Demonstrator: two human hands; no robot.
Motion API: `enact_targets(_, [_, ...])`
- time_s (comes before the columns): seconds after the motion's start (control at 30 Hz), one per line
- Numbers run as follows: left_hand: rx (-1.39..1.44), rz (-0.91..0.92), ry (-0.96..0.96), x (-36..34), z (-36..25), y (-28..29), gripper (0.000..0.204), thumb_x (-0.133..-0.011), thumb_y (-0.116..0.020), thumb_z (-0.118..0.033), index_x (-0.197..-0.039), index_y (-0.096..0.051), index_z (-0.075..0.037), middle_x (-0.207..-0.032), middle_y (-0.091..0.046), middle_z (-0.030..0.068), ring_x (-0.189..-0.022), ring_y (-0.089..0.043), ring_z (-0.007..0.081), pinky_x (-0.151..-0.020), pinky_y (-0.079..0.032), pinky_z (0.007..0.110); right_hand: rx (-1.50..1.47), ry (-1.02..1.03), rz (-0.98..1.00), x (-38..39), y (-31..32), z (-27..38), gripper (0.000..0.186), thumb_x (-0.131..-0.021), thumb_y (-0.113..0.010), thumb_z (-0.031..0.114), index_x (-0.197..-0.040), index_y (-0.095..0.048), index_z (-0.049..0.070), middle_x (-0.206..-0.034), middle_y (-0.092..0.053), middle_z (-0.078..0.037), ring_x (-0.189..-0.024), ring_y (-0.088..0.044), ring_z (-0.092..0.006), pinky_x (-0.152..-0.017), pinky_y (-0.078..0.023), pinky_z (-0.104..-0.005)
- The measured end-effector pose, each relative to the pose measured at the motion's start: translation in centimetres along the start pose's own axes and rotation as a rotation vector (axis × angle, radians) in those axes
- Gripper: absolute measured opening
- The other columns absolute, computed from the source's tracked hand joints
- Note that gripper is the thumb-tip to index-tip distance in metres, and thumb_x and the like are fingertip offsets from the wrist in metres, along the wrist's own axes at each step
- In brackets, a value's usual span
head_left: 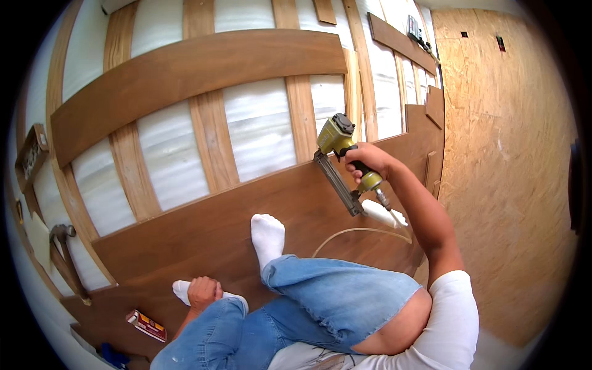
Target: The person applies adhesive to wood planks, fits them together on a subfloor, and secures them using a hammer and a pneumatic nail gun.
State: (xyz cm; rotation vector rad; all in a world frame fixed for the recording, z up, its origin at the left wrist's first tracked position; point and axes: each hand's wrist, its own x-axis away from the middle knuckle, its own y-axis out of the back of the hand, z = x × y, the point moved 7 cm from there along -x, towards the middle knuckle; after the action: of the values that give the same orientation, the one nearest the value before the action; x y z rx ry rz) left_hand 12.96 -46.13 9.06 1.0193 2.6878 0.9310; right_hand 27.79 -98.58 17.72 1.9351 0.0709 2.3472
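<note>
A yellow-green pneumatic nail gun (pixel 339 134) hangs in my right hand (pixel 370 161), its fingers wrapped around the black grip. Its long magazine slants down over the brown boards, and a clear air hose (pixel 364 230) runs from the fitting at its handle end. Low on the left, my left hand (pixel 203 293) is curled over my white-socked foot (pixel 233 297). My other socked foot (pixel 267 237) stands on the brown plank floor (pixel 203 234), close to its far edge. Beyond that edge a loose brown plank (pixel 203 65) lies across the wooden battens (pixel 213 142).
White foam sheeting (pixel 256 123) shows between the battens. To the left are a hammer (pixel 69 262) and a wooden box of small parts (pixel 32 155); a red-and-white box (pixel 147 325) lies near my left arm. Shorter board pieces (pixel 404 43) lie far right, beside a chipboard wall (pixel 499 154).
</note>
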Motion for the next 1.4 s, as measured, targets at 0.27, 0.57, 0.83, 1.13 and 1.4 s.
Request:
enact_targets(0.27, [0.026, -0.163, -0.071, -8.6, 0.6, 4.1, 0.015, -0.082, -0.068, 0.0, -0.096, -0.066, -0.003, -0.092, -0.066, 0.017, -0.086, -0.064, 0.0374, -0.078, -0.051, 0.047, -0.037, 0.53, -0.214, 6.7, -6.9, -9.7, 0.1, -0.091, -0.072, 0.011, -0.164, -0.007, -0.003, -0.125, -0.062, -0.016, -0.103, -0.066, -0.0191, -0.087, -0.054, -0.0334])
enact_targets(0.57, [-0.543, -0.252, -0.145, -31.4, 6.6, 13.1, 0.056, -0.09, -0.073, -0.009, -0.142, -0.054, -0.005, -0.148, -0.051, 0.02, -0.139, -0.047, 0.0386, -0.116, -0.039, 0.045, 0.227, 0.394, -0.93, 6.8, -8.6, -34.9, 0.103, -0.087, -0.075, 0.02, -0.166, -0.011, 0.007, -0.129, -0.065, -0.03, -0.111, -0.066, -0.0486, -0.091, -0.053, -0.0494])
enact_targets(0.83, [-0.759, 0.137, 0.058, -43.6, 7.1, 17.2, 0.119, -0.064, -0.095, -0.022, -0.163, -0.029, -0.011, -0.171, -0.021, 0.018, -0.156, -0.024, 0.0356, -0.127, -0.027, 0.044, 0.057, 0.182, -1.233, 5.4, -6.1, -45.6, 0.099, -0.088, -0.075, 0.015, -0.165, -0.014, 0.006, -0.146, -0.052, -0.033, -0.13, -0.055, -0.049, -0.107, -0.046, -0.0505])
enact_targets(1.13, [-0.798, 0.201, 0.032, -49.2, 5.7, 15.0, 0.152, -0.041, -0.102, -0.041, -0.166, -0.021, -0.011, -0.169, -0.012, 0.0305, -0.157, -0.015, 0.0459, -0.128, -0.02, 0.051, -0.076, 0.099, -1.367, 3.1, -3.1, -49.2, 0.101, -0.088, -0.076, 0.007, -0.166, -0.012, 0.007, -0.157, -0.042, -0.029, -0.142, -0.045, -0.0447, -0.116, -0.039, -0.0449])
enact_targets(1.4, [-0.836, 0.303, 0.03, -50.5, 5.7, 14.3, 0.153, -0.042, -0.1, -0.04, -0.168, -0.015, -0.017, -0.164, -0.019, 0.0352, -0.153, -0.021, 0.0503, -0.126, -0.019, 0.055, -0.09, 0.024, -1.386, 2.4, -3.1, -49.9, 0.1, -0.088, -0.076, 0.008, -0.165, -0.013, 0.008, -0.151, -0.049, -0.03, -0.136, -0.05, -0.046, -0.113, -0.041, -0.0464])
